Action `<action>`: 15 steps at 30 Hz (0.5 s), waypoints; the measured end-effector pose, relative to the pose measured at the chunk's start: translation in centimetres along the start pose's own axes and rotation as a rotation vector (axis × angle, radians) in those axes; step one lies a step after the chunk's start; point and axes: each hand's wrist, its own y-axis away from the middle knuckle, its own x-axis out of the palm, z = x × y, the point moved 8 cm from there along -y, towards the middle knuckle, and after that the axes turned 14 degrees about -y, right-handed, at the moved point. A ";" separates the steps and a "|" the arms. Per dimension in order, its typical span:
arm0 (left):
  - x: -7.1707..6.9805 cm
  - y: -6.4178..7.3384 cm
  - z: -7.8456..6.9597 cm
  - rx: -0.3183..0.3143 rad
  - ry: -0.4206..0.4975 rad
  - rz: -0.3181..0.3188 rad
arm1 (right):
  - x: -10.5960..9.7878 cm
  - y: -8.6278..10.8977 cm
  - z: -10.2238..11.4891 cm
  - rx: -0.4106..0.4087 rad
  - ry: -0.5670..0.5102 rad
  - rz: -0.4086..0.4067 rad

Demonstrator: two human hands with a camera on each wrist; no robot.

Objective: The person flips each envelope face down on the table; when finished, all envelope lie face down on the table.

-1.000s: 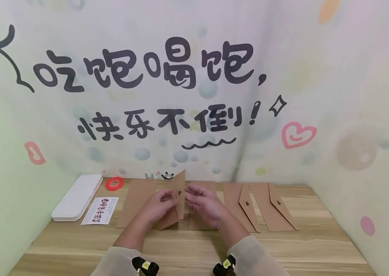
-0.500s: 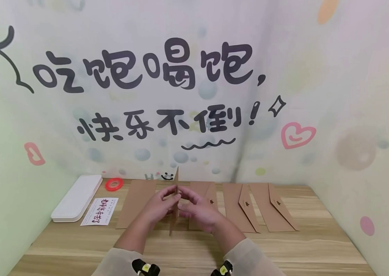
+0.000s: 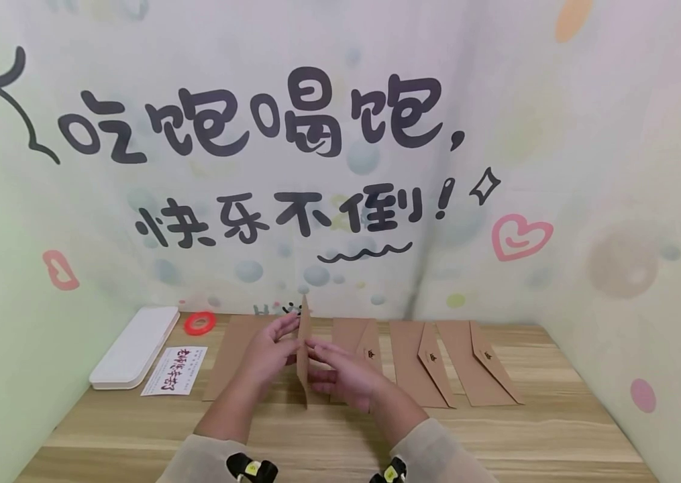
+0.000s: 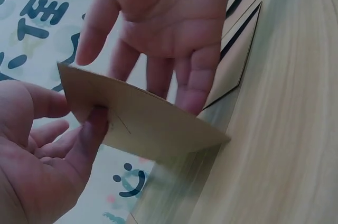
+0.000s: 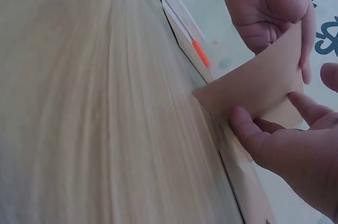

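A: Item one, a thin brown rectangular paper envelope (image 4: 148,123). Where is it?

B: It is standing roughly upright between the hands, over the pale wood-grain table (image 3: 316,446); whether its lower edge is touching, B cannot tell. The left hand (image 3: 264,359) is pinching it, thumb on one face. The right hand (image 3: 349,379) is resting spread fingers against the opposite face.

A: Step in hand?

B: Judged as turning and steadying one envelope. The next move is probably calling for a secure pinch and alignment with its neighbours: a flat brown paper rectangle (image 3: 233,355) leftward, a row of three brown pointed-flap paper envelopes (image 3: 411,365) rightward.

A: Differences by view?

B: The head view is showing item one nearly edge-on. The left wrist view is displaying one face, bearing a short thin dark line; the right wrist view is displaying the other, apparently plain. Only the head view is giving the white rectangular card with dark-red script (image 3: 176,370).
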 end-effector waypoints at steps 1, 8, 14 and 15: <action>-0.2 -0.1 0.0 -0.001 -0.001 -0.010 | -0.1 0.0 -0.1 0.004 -0.010 -0.007; -1.4 -0.5 0.9 -0.050 -0.051 -0.068 | -1.3 -0.2 0.0 0.001 -0.079 -0.075; -2.2 -0.7 2.3 -0.099 -0.173 -0.083 | -2.4 -0.3 0.5 -0.011 -0.083 -0.130; -2.3 -0.7 2.5 -0.106 -0.195 -0.083 | -2.5 -0.3 0.5 -0.012 -0.086 -0.135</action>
